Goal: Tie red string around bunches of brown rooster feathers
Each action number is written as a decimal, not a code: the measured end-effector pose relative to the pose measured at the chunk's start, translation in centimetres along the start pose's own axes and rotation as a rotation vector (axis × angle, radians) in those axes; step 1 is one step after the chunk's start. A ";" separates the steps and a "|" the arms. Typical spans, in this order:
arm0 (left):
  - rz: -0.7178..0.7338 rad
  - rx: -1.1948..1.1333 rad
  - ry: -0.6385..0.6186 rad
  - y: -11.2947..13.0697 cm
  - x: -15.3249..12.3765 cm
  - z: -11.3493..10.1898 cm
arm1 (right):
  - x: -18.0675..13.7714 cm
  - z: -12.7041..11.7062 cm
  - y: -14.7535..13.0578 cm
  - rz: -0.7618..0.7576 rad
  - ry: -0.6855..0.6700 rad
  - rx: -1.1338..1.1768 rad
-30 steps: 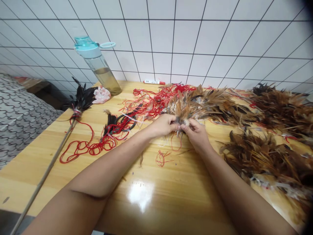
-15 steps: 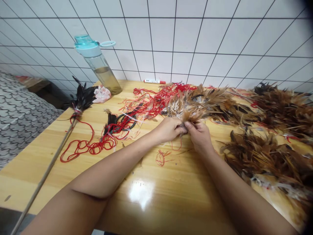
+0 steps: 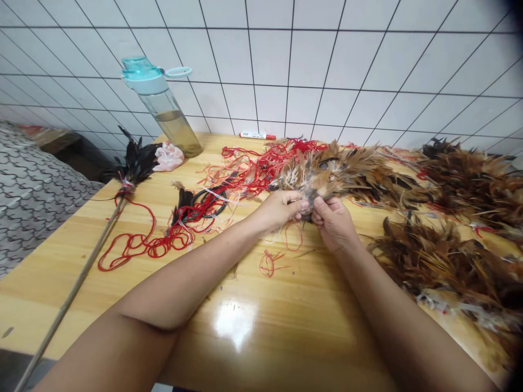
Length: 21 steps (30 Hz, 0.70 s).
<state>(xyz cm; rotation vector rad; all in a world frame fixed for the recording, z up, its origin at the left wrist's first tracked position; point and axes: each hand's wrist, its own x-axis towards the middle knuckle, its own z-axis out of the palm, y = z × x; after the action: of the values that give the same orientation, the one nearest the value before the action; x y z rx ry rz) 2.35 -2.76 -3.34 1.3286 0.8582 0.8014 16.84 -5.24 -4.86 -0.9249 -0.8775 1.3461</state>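
Note:
Between my two hands, over the middle of the table, is a small tuft of feathers [image 3: 312, 204], brown at the tips and grey and downy at the base. My left hand [image 3: 285, 209] pinches its left side with thumb and fingers. From the right, my right hand [image 3: 334, 219] is closed on the same tuft, thumb on top. Just behind lies a heap of brown feathers [image 3: 351, 166], touching or overlapped by the tuft. A thin red thread [image 3: 295, 249] curls on the table below my hands; whether it joins the tuft I cannot tell.
Red cord [image 3: 171, 242] lies tangled left of my hands. Further left, a stick [image 3: 77, 294] carries black feathers [image 3: 139, 158]. A water bottle [image 3: 174, 122], crumpled pinkish plastic [image 3: 168, 157] and a marker [image 3: 257, 135] stand or lie near the tiled wall. Feather bundles [image 3: 449, 256] cover the right side.
My fingers have shifted slightly on the tuft, and more of its grey downy base shows between them. Both hands stay nearly in place. The view has moved a little.

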 end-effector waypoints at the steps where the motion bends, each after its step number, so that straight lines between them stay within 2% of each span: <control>1: -0.010 -0.074 0.006 0.0 0.0 0.1 | -0.1 0.0 -0.1 0.009 -0.025 -0.009; 4: -0.022 -0.194 -0.015 0.2 -0.1 0.1 | -0.3 0.1 -0.2 0.021 -0.120 -0.035; 7: -0.036 -0.203 -0.050 0.2 -0.2 0.0 | -0.3 -0.1 -0.1 0.032 -0.168 -0.057; 11: -0.030 -0.089 -0.063 0.2 -0.2 -0.1 | 0.1 -0.7 0.5 0.053 -0.127 -0.065; 14: -0.017 -0.030 -0.122 0.4 -0.3 -0.2 | 0.2 -0.8 0.4 0.065 -0.085 -0.011; 21: -0.089 -0.204 -0.319 1.4 -0.6 -1.1 | 0.2 -0.8 -0.2 0.094 -0.076 0.043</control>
<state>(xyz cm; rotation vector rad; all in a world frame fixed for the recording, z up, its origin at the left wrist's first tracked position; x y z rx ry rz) 1.05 -2.68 -1.94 1.1882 0.5628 0.5717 17.68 -5.04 -5.02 -0.8961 -0.8690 1.4837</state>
